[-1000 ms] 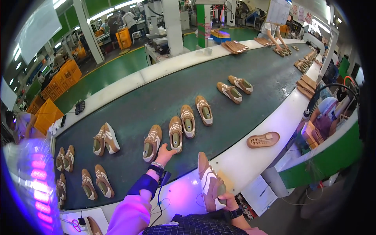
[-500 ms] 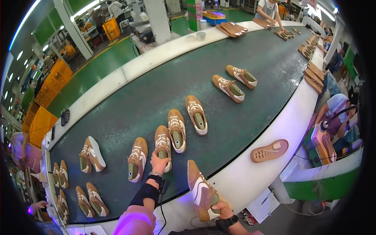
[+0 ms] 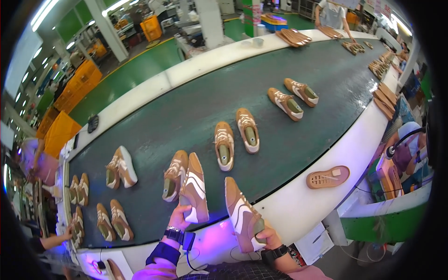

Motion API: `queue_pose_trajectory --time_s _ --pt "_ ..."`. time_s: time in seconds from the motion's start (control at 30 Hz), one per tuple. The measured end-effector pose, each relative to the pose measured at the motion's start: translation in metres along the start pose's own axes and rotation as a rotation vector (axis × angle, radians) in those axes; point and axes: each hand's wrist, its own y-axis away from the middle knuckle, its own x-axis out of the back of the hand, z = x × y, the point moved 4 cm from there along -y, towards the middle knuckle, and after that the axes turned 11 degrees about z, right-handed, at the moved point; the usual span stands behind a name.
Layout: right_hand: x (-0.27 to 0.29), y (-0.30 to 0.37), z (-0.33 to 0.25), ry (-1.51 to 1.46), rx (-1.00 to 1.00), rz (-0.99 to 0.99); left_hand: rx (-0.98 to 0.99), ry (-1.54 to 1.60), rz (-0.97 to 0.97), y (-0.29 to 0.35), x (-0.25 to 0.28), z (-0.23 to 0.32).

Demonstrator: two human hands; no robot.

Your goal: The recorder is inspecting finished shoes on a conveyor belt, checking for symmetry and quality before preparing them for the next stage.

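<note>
Snugly, my left hand (image 3: pixel 179 216) clasps one shoe (image 3: pixel 195 190) by the heel, my right hand (image 3: pixel 270 237) another shoe (image 3: pixel 241 215), over the belt's (image 3: pixel 184 123) near edge; spacing them should prevent scuffs.

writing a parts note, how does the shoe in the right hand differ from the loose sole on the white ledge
The shoe is held by the right hand; the loose sole lies untouched on the white ledge. The shoe shows its side, while the sole's broad face is up. The shoe has an upper with white stripes; the sole has no upper and shows a grid of recesses. Both are mostly brown.
</note>
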Motion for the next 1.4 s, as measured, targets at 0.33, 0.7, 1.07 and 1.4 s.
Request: queue_pose_trajectory --time_s 0.33,0.7,1.07,1.4 --pt "-0.061 0.036 0.034 0.227 0.01 -0.129 -0.081 -0.022 -0.2 0.202 -0.034 0.023" --pt "-0.14 0.055 0.104 0.409 0.269 -0.201 -0.741 -0.447 -0.032 0.292 0.016 0.036" --pt "-0.176 0.056 0.162 0.498 0.306 -0.274 -1.028 -0.579 0.019 0.328 0.036 0.042" --pt "-0.159 0.012 0.176 0.205 0.08 -0.137 -0.361 0.091 -0.264 0.296 0.057 0.038"
